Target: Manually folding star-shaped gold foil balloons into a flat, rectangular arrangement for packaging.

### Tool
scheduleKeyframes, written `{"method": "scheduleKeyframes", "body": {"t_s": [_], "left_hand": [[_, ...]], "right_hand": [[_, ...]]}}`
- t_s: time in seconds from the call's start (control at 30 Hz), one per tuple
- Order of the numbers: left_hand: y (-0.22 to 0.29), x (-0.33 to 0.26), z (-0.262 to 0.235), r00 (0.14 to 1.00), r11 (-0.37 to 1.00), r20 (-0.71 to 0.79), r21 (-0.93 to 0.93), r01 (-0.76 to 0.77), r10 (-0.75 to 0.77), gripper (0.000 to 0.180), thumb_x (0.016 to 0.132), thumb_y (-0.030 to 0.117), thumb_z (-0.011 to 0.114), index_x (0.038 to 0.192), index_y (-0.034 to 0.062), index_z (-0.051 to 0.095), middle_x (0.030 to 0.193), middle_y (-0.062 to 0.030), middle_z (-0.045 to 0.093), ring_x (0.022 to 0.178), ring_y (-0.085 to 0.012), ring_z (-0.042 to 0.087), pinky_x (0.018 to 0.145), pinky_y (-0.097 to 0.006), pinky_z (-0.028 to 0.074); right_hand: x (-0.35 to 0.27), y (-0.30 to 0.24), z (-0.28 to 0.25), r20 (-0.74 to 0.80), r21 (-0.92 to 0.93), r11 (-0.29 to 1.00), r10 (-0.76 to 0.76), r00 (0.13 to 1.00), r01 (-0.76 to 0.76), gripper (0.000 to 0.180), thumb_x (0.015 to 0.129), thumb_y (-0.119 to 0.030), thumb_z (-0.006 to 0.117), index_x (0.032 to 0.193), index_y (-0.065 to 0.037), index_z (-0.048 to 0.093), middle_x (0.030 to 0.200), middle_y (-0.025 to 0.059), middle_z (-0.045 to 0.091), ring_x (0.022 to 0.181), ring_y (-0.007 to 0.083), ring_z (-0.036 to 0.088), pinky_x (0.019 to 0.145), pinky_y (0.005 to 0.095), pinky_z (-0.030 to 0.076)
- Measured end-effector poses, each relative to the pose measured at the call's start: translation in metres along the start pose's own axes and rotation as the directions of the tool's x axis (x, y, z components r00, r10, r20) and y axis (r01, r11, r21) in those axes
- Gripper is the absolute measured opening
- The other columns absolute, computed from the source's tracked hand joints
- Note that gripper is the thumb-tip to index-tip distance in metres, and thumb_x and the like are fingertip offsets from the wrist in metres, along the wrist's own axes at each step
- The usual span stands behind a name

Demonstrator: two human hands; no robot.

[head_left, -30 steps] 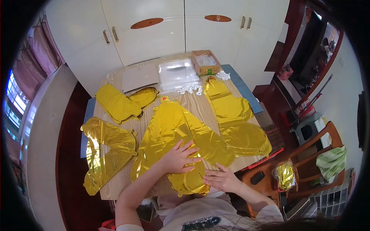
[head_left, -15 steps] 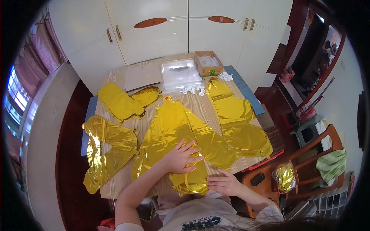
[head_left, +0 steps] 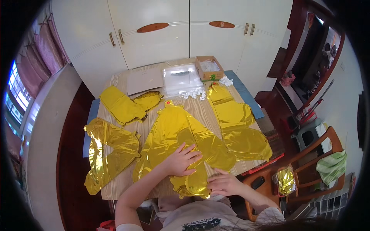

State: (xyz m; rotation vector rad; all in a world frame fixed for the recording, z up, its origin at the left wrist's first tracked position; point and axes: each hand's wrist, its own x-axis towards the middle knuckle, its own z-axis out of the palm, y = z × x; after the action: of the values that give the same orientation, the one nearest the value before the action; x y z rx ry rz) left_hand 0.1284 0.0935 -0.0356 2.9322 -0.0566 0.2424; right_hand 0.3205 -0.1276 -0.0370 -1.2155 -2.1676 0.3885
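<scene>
A large gold foil balloon (head_left: 165, 131), deflated and partly folded, covers the middle of the table down to its near edge. My left hand (head_left: 182, 159) lies on it with fingers spread, pressing the foil down. Beside the balloon's near end, at its right edge, is my right hand (head_left: 226, 184); its fingers stretch leftward, apart, with the tips at the foil. Whether they touch it I cannot tell. Other flat gold foil balloons lie around: an arched one (head_left: 122, 144) at left, a folded one (head_left: 119, 104) at far left, and a long one (head_left: 235, 115) at right.
At the table's back are a grey board (head_left: 144, 80), clear plastic bags (head_left: 181, 77), a cardboard box (head_left: 210, 69) and several small white rings (head_left: 192, 94). A wooden chair (head_left: 333, 142) at right holds a bagged gold foil bundle (head_left: 286, 181) and a dark object (head_left: 258, 182).
My right hand's fingers have lifted and spread slightly at the balloon's near right edge. My left hand stays on the foil. The whole view has shifted slightly.
</scene>
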Motion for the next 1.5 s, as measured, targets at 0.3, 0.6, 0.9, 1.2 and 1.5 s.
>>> {"method": "scheduleKeyframes", "body": {"t_s": [0.3, 0.6, 0.9, 1.2, 1.5], "left_hand": [[0.004, 0.001, -0.005, 0.997, 0.999, 0.07, 0.043, 0.029, -0.032, 0.062, 0.09, 0.044, 0.055, 0.141, 0.0111, 0.044, 0.144, -0.0085, 0.044, 0.141, -0.0331, 0.03, 0.114, -0.057, 0.019], [-0.006, -0.005, -0.006, 0.997, 0.999, 0.067, 0.029, 0.04, -0.042, 0.062, 0.09, 0.043, 0.056, 0.142, 0.0128, 0.042, 0.144, -0.0099, 0.043, 0.14, -0.0335, 0.03, 0.114, -0.057, 0.02], [-0.01, -0.005, -0.008, 0.998, 0.999, 0.061, 0.046, 0.015, -0.018, 0.063, 0.088, 0.044, 0.057, 0.141, 0.0127, 0.044, 0.142, -0.0097, 0.046, 0.138, -0.0327, 0.034, 0.112, -0.056, 0.023], [-0.012, -0.012, -0.011, 0.998, 0.998, 0.061, 0.054, 0.015, -0.018, 0.063, 0.088, 0.044, 0.058, 0.141, 0.0123, 0.044, 0.142, -0.0091, 0.046, 0.137, -0.0322, 0.035, 0.112, -0.056, 0.024], [-0.012, -0.013, -0.011, 0.998, 0.999, 0.055, 0.049, 0.005, -0.008, 0.062, 0.088, 0.044, 0.058, 0.141, 0.0124, 0.044, 0.142, -0.0092, 0.045, 0.137, -0.0319, 0.035, 0.112, -0.056, 0.023]], "right_hand": [[0.052, 0.049, -0.025, 0.044, -0.479, 0.855, 0.249, 0.968, -0.198, 0.055, 0.092, -0.036, 0.056, 0.137, -0.006, 0.047, 0.143, 0.0114, 0.046, 0.138, 0.0305, 0.036, 0.113, 0.0513, 0.025], [0.049, 0.056, -0.013, 0.071, -0.472, 0.857, 0.269, 0.96, -0.206, 0.057, 0.094, -0.042, 0.052, 0.136, -0.004, 0.047, 0.145, 0.0116, 0.045, 0.138, 0.03, 0.035, 0.114, 0.0519, 0.023], [0.096, 0.092, -0.038, -0.203, -0.42, 0.647, 0.616, 0.761, -0.636, 0.069, 0.071, -0.04, 0.08, 0.118, 0.0, 0.051, 0.117, 0.0217, 0.054, 0.108, 0.0355, 0.056, 0.089, 0.0459, 0.048], [0.114, 0.091, -0.068, 0.086, -0.255, 0.556, 0.828, 0.555, -0.791, 0.071, 0.066, -0.045, 0.081, 0.116, -0.002, 0.054, 0.111, 0.0194, 0.061, 0.103, 0.0396, 0.061, 0.084, 0.0462, 0.051], [0.099, 0.11, -0.06, 0.125, -0.126, 0.681, 0.732, 0.67, -0.721, 0.06, 0.073, -0.046, 0.074, 0.113, -0.003, 0.06, 0.108, 0.0204, 0.066, 0.099, 0.0358, 0.064, 0.084, 0.0434, 0.05]]}}
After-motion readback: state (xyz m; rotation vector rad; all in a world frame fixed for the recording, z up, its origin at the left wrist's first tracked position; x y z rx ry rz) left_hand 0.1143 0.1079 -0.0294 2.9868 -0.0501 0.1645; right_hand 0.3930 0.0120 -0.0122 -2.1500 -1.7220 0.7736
